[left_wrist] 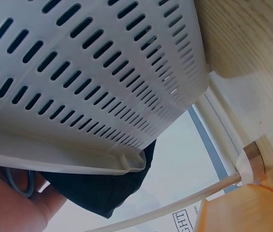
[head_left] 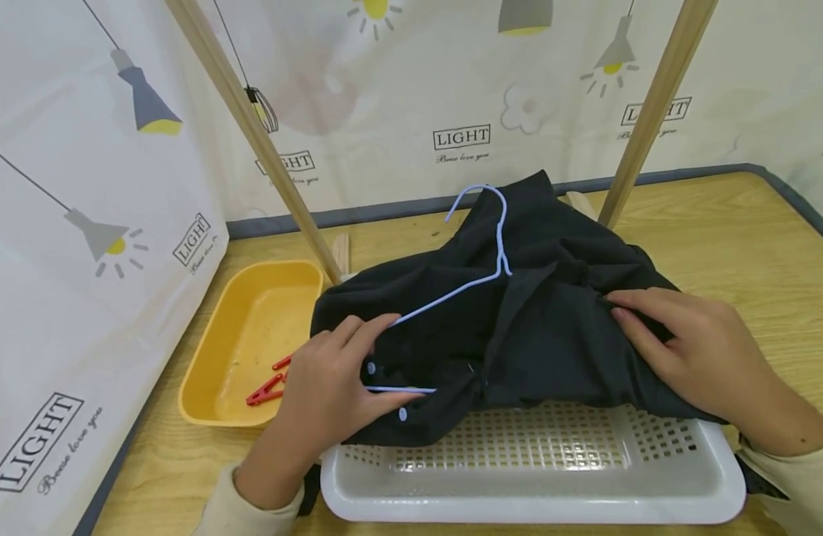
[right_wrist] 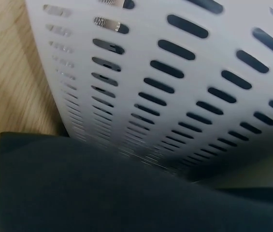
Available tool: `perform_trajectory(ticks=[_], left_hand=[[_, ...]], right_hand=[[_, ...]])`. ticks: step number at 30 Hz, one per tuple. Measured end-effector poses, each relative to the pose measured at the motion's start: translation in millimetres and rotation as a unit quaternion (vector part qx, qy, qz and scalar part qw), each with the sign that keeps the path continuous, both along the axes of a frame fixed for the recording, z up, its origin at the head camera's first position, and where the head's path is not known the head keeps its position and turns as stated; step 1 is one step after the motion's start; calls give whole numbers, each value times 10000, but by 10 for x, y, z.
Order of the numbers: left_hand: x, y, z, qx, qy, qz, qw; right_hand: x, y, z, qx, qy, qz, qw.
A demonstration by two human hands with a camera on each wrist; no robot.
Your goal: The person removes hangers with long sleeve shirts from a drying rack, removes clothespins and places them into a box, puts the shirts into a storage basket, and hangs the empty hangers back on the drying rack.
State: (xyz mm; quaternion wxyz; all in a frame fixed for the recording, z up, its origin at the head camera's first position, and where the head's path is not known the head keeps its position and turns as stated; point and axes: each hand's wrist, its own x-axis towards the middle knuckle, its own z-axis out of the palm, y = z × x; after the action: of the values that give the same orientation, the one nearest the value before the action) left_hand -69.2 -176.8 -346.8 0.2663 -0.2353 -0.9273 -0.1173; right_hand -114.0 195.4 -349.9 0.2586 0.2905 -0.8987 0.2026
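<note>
A black garment (head_left: 559, 327) lies bunched across the white basket (head_left: 532, 506) in the head view. On it is a light-blue clothes hanger (head_left: 445, 296), its hook (head_left: 481, 186) pointing away and part of its frame hidden by cloth. My left hand (head_left: 327, 376) grips the hanger's left end, fingers on the upper bar and thumb by the lower one. Two small pale-blue round pieces (head_left: 402, 415) show beside that thumb. My right hand (head_left: 696, 342) pinches the garment's edge between thumb and fingers. Black cloth (right_wrist: 102, 188) covers the lower right wrist view.
Left of the basket stands a yellow tray (head_left: 251, 313) holding red clothespins (head_left: 266, 390). Two wooden poles, left (head_left: 271, 156) and right (head_left: 655, 112), rise behind the garment. A printed sheet (head_left: 398, 97) backs the wooden table (head_left: 753, 253).
</note>
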Motion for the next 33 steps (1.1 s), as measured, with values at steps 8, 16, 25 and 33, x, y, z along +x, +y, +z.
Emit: perform_trajectory(ticks=[8,16,25,33], left_hand=[[4,-9,-10,236,-167,0,9996],[7,-5,-9,378,-72,-8,9993],[5,17,-10,626,-106,10,9980],[7,-18,36,584,46,22,9983]], right_hand=[[-3,-12,7,29,17,-86,10000],[-6,-13,1,2,42,-66,10000],[3,11,7,-110,-84,-25,9999],[-15,46,7,-334,-261,84,9991]])
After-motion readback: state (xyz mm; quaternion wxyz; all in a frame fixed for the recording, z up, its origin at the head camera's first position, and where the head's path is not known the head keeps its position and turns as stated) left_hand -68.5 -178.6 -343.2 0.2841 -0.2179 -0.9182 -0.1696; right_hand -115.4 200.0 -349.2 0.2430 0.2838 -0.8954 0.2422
